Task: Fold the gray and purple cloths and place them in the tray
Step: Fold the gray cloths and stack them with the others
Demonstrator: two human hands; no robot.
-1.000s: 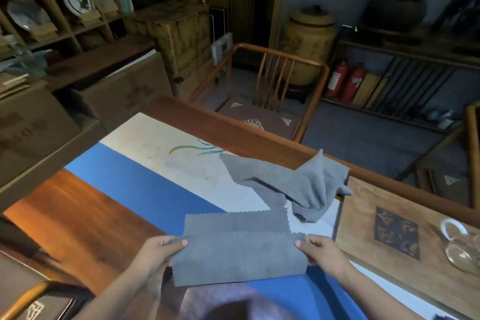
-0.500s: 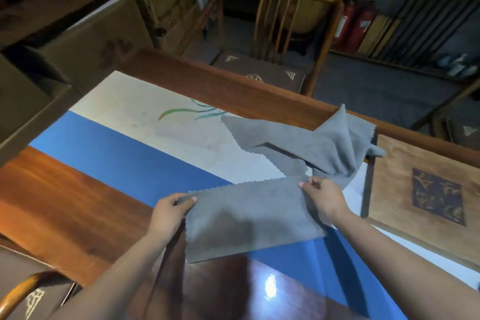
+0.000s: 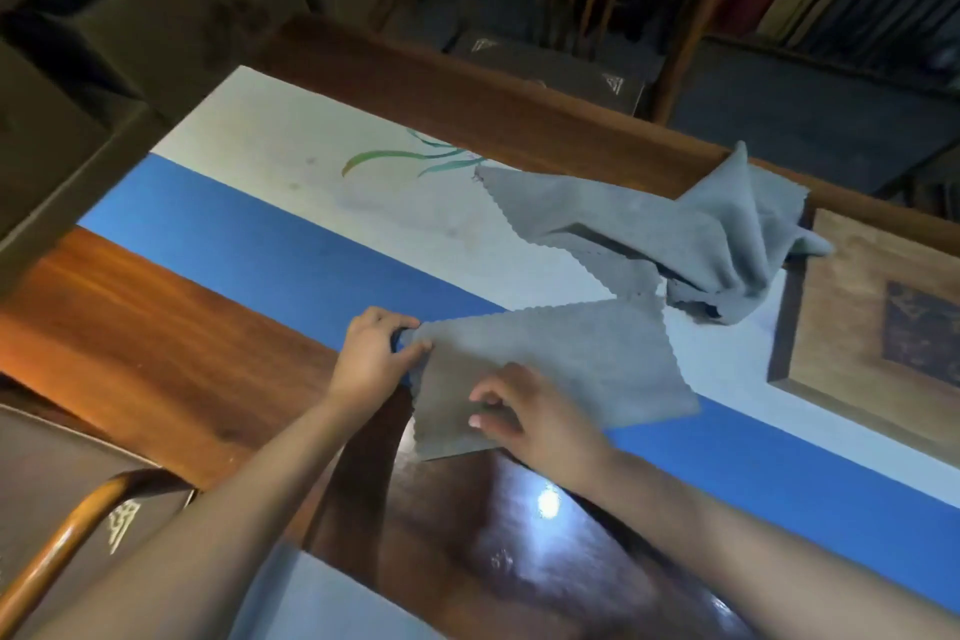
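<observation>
A folded gray cloth (image 3: 576, 369) lies flat across the blue and white table runner (image 3: 270, 244). My left hand (image 3: 371, 359) pinches the cloth's far left corner. My right hand (image 3: 524, 413) grips the cloth's near left edge. A second gray cloth (image 3: 691, 234) lies crumpled behind it, touching the left rim of a wooden tray (image 3: 810, 327) at the right. No purple cloth is in view.
The wooden table (image 3: 135, 359) runs from left to right. A wooden chair (image 3: 587, 42) stands beyond the far edge, and a chair arm (image 3: 67, 541) shows at the near left. Cardboard boxes (image 3: 171, 16) are stacked at the far left.
My right hand has left the cloth's far right corner and come over to its near left edge, close to my left hand. The camera has tilted further down.
</observation>
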